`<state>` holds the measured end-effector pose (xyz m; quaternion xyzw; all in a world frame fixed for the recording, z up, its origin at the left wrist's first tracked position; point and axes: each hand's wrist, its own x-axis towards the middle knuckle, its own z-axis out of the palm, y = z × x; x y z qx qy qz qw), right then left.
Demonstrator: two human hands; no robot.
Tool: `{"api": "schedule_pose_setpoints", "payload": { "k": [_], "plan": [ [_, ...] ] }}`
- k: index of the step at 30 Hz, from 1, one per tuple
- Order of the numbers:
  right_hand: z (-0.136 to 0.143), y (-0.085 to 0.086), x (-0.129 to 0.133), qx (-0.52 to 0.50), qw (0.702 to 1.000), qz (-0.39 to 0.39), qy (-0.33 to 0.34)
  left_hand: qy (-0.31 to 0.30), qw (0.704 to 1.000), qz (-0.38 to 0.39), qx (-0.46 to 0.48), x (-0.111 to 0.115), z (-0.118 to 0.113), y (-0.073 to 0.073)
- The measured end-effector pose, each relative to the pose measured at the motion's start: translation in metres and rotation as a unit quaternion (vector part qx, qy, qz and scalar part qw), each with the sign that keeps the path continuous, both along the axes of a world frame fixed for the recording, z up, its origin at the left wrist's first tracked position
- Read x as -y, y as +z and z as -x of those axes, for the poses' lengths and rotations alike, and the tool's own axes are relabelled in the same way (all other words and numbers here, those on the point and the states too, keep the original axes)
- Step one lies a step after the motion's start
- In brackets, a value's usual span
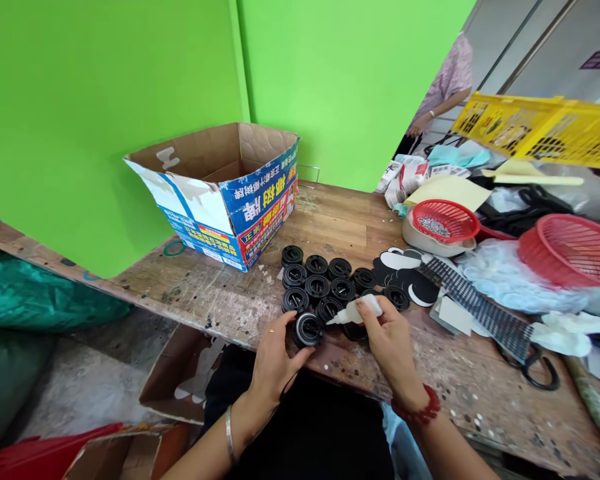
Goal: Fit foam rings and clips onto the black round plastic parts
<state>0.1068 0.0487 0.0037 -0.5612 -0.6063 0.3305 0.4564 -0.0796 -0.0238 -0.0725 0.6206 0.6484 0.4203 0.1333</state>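
Note:
My left hand (279,353) grips a round black plastic part (308,329) at the near edge of the bench, thumb and fingers on opposite sides of its rim. In my right hand (390,337) is a small white squeeze bottle (356,311), tilted so that its narrow nozzle points left, close to the held part. Whether the nozzle touches anything I cannot tell. Just beyond my hands several similar black round parts (318,287) stand close together in rows. Right of them lie black and white flat cut-out pieces (405,270).
An open cardboard box (195,217) stands at the back left before green panels (130,80). On the right are a red basket (445,223) of small pieces, a larger red basket (575,250), scissors (540,373) and a yellow crate (540,127). A person (445,87) stands behind.

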Motion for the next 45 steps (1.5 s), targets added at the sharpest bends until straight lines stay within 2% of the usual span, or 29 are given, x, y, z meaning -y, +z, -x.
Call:
{"api": "schedule_pose_setpoints", "payload": {
  "k": [13,18,27,36,40,45],
  "plan": [
    [0.018,-0.01,0.001,0.068,0.994,-0.078,0.017,0.011,0.999,0.016,0.035,0.0,0.0,-0.005],
    [0.029,-0.008,0.0,0.07,0.992,-0.097,0.025,0.012,0.998,0.029,0.05,0.001,0.0,-0.006],
    [0.048,-0.001,0.011,0.054,0.989,-0.106,0.087,0.021,0.996,0.051,0.072,0.001,-0.002,-0.001],
    [0.027,-0.003,0.029,0.069,0.991,-0.07,0.096,0.01,0.994,0.054,0.094,0.001,0.0,-0.004],
    [0.015,-0.005,0.029,0.059,0.994,-0.044,0.078,0.01,0.995,0.052,0.088,0.001,-0.001,-0.003],
    [0.004,-0.015,0.019,0.003,0.998,0.025,0.055,0.015,0.996,0.049,0.074,0.0,-0.001,-0.002]
  ]
}}
